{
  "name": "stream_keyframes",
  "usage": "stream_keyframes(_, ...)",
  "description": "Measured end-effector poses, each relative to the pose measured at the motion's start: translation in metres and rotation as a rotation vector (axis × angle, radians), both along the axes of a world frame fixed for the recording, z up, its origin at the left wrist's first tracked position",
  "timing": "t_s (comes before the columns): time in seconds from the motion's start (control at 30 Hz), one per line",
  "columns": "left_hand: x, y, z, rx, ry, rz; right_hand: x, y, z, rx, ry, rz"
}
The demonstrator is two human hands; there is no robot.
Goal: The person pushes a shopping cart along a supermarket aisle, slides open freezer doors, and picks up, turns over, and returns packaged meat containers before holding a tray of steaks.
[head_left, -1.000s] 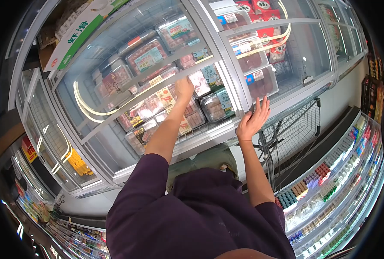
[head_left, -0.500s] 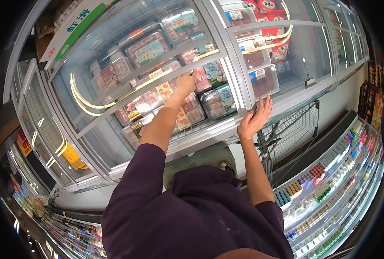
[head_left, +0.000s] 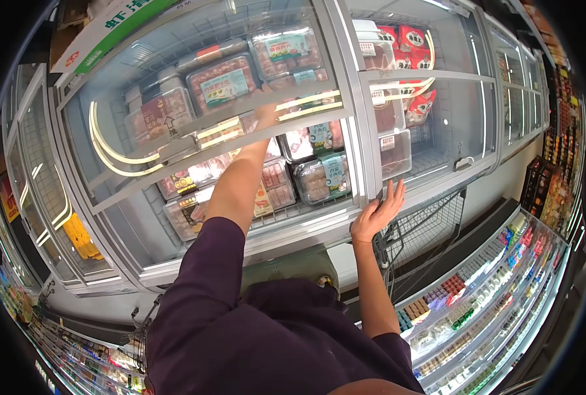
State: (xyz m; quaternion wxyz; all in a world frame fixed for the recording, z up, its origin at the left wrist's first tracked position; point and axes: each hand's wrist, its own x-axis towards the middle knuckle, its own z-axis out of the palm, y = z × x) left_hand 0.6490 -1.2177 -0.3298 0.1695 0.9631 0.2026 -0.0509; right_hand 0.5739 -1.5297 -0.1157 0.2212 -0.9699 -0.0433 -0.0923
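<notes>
My left hand reaches into the freezer, under the sliding glass lid, near the packs in the middle; glass and reflections blur its fingers. Around it lie clear trays of pink meat: one with a pale label behind, another at the back right. In front are a pack with a blue label and a yellow-and-black labelled pack. My right hand rests on the freezer's front edge, fingers stretched out, holding nothing.
In the right freezer section are trays of dark meat and red bags. A wire shopping cart stands below my right hand. Shelves of small goods curve along the lower right. A green and white sign is at the upper left.
My left hand has moved farther back into the freezer, now behind the lid's glass. My right hand stays on the edge. The whole view has shifted a little.
</notes>
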Motion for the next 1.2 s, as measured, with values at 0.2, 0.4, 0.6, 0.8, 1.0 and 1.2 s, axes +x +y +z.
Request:
stream_keyframes(0.2,-0.013,0.004,-0.003,-0.135,0.082,0.030,0.000,0.002,-0.001,0.003,-0.002,0.006)
stream_keyframes(0.4,-0.013,0.011,0.007,-0.225,0.090,0.089,-0.001,0.001,0.001,-0.007,-0.012,0.010)
stream_keyframes(0.6,-0.011,0.011,0.023,-0.357,0.018,0.225,-0.003,0.000,0.003,-0.028,-0.005,-0.006)
stream_keyframes(0.8,-0.007,0.015,0.063,-0.631,-0.234,0.442,-0.001,-0.001,0.006,-0.016,-0.017,-0.010)
stream_keyframes(1.0,-0.014,0.006,0.104,-0.934,-0.463,0.582,-0.002,-0.003,0.013,-0.007,-0.004,-0.037)
stream_keyframes(1.2,-0.055,-0.005,0.167,-1.098,-0.694,0.690,-0.004,-0.006,0.018,0.040,-0.030,-0.052)
